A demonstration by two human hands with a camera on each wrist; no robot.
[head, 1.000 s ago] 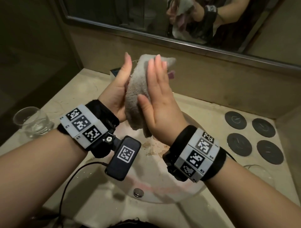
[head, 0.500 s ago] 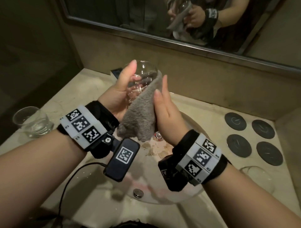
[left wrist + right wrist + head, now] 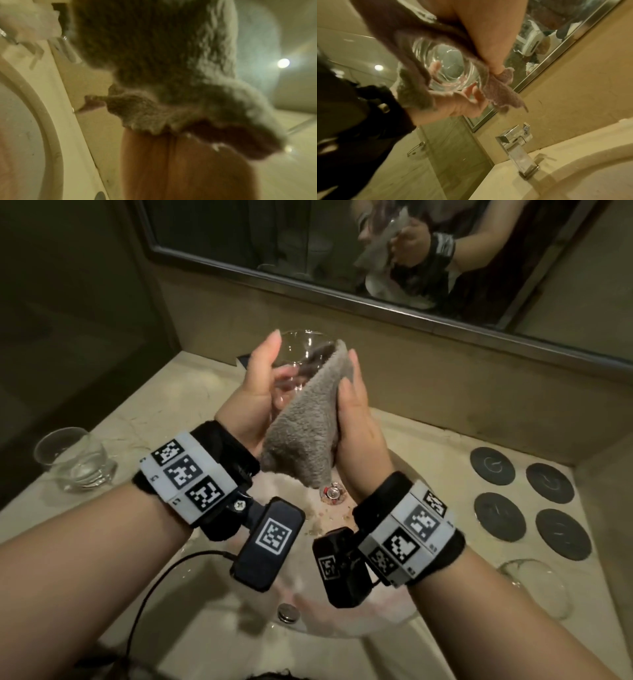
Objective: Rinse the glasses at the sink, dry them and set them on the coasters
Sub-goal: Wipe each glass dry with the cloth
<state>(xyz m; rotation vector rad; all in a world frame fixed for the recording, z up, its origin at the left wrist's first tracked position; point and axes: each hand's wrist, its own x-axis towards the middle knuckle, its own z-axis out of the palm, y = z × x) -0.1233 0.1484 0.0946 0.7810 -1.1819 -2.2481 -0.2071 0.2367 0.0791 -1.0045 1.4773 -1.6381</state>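
So the beige stone counter (image 3: pixel 191 392) is taking up most of the view, running under a big framed mirror (image 3: pixel 308 251) that's reflecting the person's hands and the cloth. Set into the counter is the round sink (image 3: pixel 342 625), with a square chrome tap (image 3: pixel 516 146) standing at its back edge. Over on the right side four dark round coasters (image 3: pixel 492 466) are sitting in a two-by-two cluster, nothing on them, and there's another clear glass (image 3: pixel 537 587) sitting near the front right corner just below them, hard to make out. Far left on the counter a third glass (image 3: pixel 73 458) is standing upright, well apart from the action. Above the basin, a fuzzy grey towel (image 3: pixel 305 426) is draping down over one side of the glass being dried (image 3: pixel 301 354), which is being held up tilted, base toward the head camera. The left hand (image 3: pixel 255 392) is gripping that glass, fingers curled round its far side with the thumb sticking up along the near side; the right wrist view is showing those fingertips through the glass wall. The right hand (image 3: pixel 358 419) is pressing the towel flat against the glass, fingers straight and together.
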